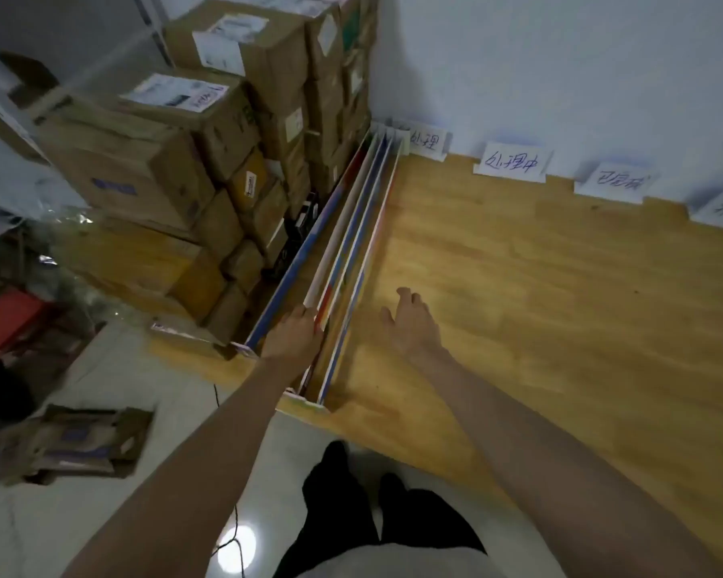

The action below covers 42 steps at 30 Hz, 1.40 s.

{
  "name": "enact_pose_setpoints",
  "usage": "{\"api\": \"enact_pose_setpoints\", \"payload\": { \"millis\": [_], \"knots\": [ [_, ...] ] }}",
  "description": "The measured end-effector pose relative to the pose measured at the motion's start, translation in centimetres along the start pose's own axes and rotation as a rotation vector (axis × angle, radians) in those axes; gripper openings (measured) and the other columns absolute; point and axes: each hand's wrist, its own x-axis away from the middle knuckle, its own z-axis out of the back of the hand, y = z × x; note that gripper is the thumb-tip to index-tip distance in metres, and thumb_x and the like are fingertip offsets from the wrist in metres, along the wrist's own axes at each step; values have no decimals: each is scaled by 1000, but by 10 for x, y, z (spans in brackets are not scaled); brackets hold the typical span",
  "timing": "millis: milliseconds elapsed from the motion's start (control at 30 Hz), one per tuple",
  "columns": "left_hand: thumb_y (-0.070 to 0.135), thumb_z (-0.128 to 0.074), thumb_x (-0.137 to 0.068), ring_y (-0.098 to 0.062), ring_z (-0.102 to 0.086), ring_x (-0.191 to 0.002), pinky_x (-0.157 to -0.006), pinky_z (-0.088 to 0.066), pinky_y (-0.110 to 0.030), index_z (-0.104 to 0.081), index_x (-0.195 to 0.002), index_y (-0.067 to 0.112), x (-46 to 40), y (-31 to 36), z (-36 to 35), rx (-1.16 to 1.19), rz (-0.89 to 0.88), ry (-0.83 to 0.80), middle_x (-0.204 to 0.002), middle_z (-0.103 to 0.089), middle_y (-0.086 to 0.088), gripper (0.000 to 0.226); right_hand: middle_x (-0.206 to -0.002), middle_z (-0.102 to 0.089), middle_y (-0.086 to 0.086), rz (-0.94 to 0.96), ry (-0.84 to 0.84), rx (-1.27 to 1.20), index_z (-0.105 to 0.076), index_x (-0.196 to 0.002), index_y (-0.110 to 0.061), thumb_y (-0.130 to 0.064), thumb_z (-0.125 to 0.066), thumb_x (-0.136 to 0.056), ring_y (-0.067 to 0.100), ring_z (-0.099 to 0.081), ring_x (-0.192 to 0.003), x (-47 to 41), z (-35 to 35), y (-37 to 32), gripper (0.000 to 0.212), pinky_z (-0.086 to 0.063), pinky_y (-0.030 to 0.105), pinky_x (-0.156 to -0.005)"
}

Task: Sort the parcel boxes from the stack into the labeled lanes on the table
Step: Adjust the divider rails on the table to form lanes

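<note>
A tall stack of brown parcel boxes (209,131) stands at the left end of the wooden table (539,294), reaching up to the wall. Beside it several long divider boards (351,239) with blue, red and white edges stand on edge, running from the wall toward me. My left hand (293,333) is closed over the near top edge of one divider board. My right hand (412,321) hovers flat over the tabletop just right of the boards, fingers spread, holding nothing. White paper lane labels (512,162) with handwriting lean along the wall.
More labels (616,183) sit further right along the wall. A flattened cardboard box (72,442) lies on the pale floor at the left, near a red object (5,323) and clear plastic wrap. A black cable (234,527) runs across the floor. My legs stand at the table's front edge.
</note>
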Motion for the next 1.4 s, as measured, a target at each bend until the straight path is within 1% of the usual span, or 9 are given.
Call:
{"api": "enact_pose_setpoints", "payload": {
  "millis": [133,367,533,700,800,967,1233,1300,1400],
  "knots": [
    [25,-42,-102,-27,-63,-100,-82,-53,-39,-58,-117,14,-26,-9,-7,-4,4,-89,-114,-59,-6,25,-131,-48,12,-137,-92,-55,-41,-135,-9,-35,-44,-101,31,-53,-117,-27,-25,-16,43,-48,40,-84],
    [29,-47,-101,-27,-66,-98,-80,-53,-39,-59,-118,16,-57,-18,-30,-40,-41,-169,-113,-62,-6,25,-119,-62,19,-294,-140,-135,-53,-121,-2,-40,-52,-97,36,-60,-112,-69,-74,-41,45,-50,40,-87],
    [28,-50,-99,-29,-65,-98,-80,-53,-40,-56,-124,18,-68,-21,-41,-33,-15,-192,-113,-63,-6,27,-99,-68,17,-369,-143,-192,-56,-107,-4,-36,-57,-92,37,-70,-86,-88,-91,-50,36,-58,43,-72],
    [25,-53,-98,-28,-66,-99,-79,-53,-39,-61,-117,16,-76,-17,-43,-16,32,-191,-108,-66,-7,23,-95,-70,18,-388,-150,-159,-56,-106,-4,-26,-59,-88,35,-70,-87,-93,-93,-49,28,-59,41,-74],
    [20,-55,-96,-30,-65,-98,-78,-52,-39,-62,-111,12,-77,-14,-41,42,65,-180,-105,-66,-9,18,-100,-67,18,-398,-142,-156,-56,-107,-1,-21,-61,-88,36,-67,-92,-91,-88,-46,29,-53,35,-67],
    [17,-59,-93,-30,-65,-95,-76,-53,-39,-60,-105,9,-74,-10,-38,108,84,-145,-104,-65,-9,15,-102,-67,18,-375,-128,-127,-54,-109,-3,-21,-59,-90,36,-66,-93,-87,-75,-36,26,-53,38,-70],
    [23,-68,-88,-26,-66,-88,-71,-56,-36,-63,-101,12,-58,11,-18,59,118,-131,-95,-63,-4,17,-102,-62,16,-274,-94,-61,-52,-105,-4,-19,-58,-93,35,-63,-95,-62,-37,-10,21,-38,33,-62],
    [24,-69,-88,-23,-64,-84,-67,-53,-34,-62,-99,13,-50,18,-15,55,123,-114,-91,-61,-2,17,-97,-60,14,-249,-85,-16,-49,-98,-7,-21,-57,-93,35,-63,-94,-54,-26,-1,17,-39,33,-62],
    [23,-69,-88,-16,-54,-74,-61,-42,-27,-60,-96,14,-35,30,-11,52,116,-66,-84,-54,2,15,-98,-59,12,-239,-68,33,-50,-101,-8,-23,-56,-94,33,-62,-90,-40,-7,15,18,-39,32,-62]
  ]
}}
